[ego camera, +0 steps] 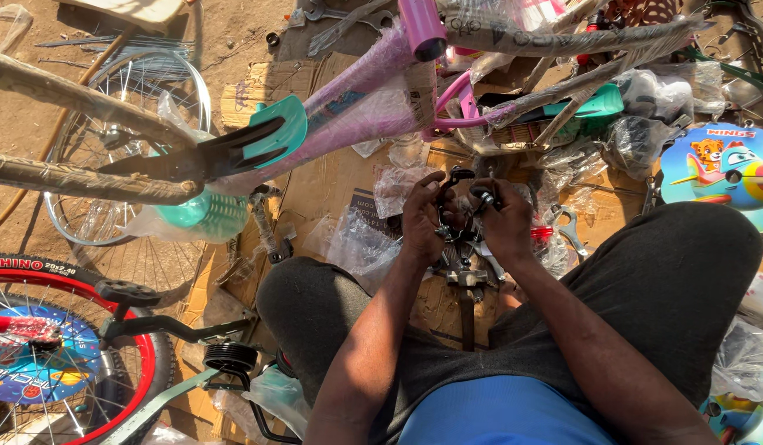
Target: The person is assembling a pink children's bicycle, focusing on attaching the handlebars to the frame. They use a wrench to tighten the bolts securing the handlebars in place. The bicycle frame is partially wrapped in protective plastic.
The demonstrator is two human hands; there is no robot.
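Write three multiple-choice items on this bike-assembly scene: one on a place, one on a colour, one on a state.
1. Where does the small black training wheel lie?
A. lower left, beside the person's knee
B. top right
C. in the right hand

2. What colour is the wrapped bike frame above the hands?
A. yellow
B. pink
C. white

3. How are the hands?
A. resting flat on the knees
B. left hand and right hand both gripping a small black metal part
C. one hand out of view

Answers: 1 A, it sits by the left knee; 2 B, pink shows through the plastic; 3 B, both hands close on it.
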